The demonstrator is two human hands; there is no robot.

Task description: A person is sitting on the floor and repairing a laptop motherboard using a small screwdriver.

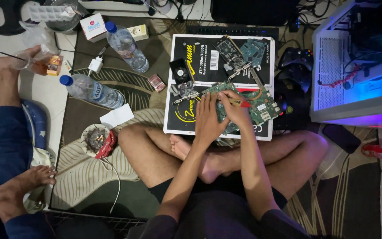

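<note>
Two clear plastic water bottles w/ blue caps lay on the patterned rug (89,177): one (127,46) near a small white-and-red box (93,27), the other (93,91) just left of a white paper slip (117,116). A round ashtray (94,138) sat below that. A black game controller (296,56) lay beside an open, blue-lit PC case (354,66). Another person's bare feet (18,190) showed at far left.

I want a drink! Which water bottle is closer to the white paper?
The lower left bottle, lying nearly beside the white paper; the other bottle lies higher up, near the wall socket.
</note>
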